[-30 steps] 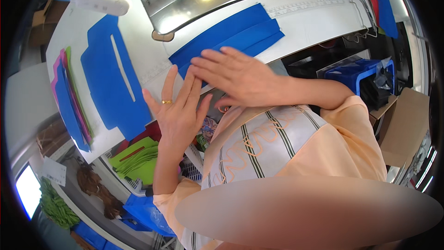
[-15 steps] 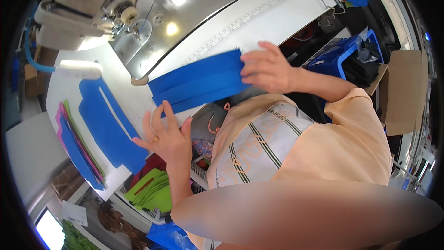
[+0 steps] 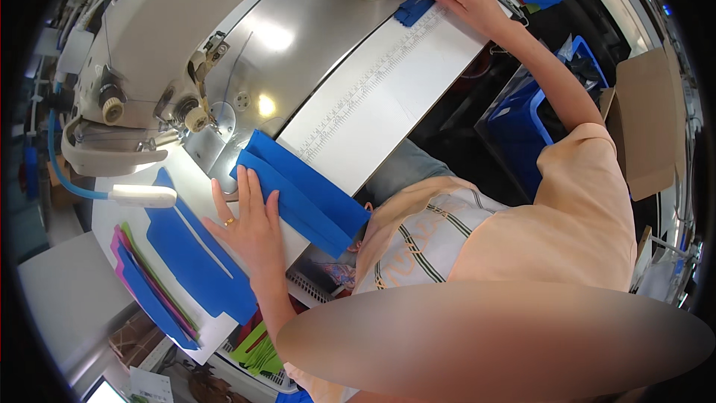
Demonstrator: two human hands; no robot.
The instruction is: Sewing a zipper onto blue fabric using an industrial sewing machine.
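A folded blue fabric piece lies slantwise on the white table beside the sewing machine's metal bed. My left hand, a ring on one finger, rests with fingers outstretched on its left end. At the far right, my right hand reaches to a small pile of blue fabric strips. Its fingers are bent together over the strips, and the thumb is mostly hidden. Left of my left hand lies a larger flat blue fabric piece with a long slit.
The sewing machine head stands at upper left, near a white lamp. A ruler scale runs along the table. Layered coloured pieces lie at left. Right are a blue bin and a cardboard box. Green pieces sit below.
My right hand has left the folded fabric and moved far right to the strips. The fabric has turned, its right end now nearer me. My left hand has come onto its left end.
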